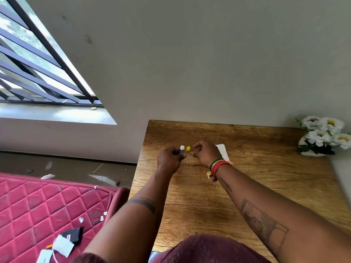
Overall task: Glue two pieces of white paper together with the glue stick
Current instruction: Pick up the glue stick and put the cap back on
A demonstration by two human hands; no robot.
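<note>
My left hand [169, 158] grips a blue glue stick [182, 150] upright above the wooden table [247, 186], its white top showing. My right hand [206, 151] is just to the right of it and pinches the yellow cap [188, 148], which is off the stick by a small gap. White paper [223, 151] lies on the table behind my right wrist, partly hidden by the hand. I cannot tell whether it is one sheet or two.
A white vase of white flowers [322, 135] stands at the table's back right by the wall. Left of the table is a red quilted mattress [47, 205] with paper scraps and a black item. A barred window [38, 63] is at upper left.
</note>
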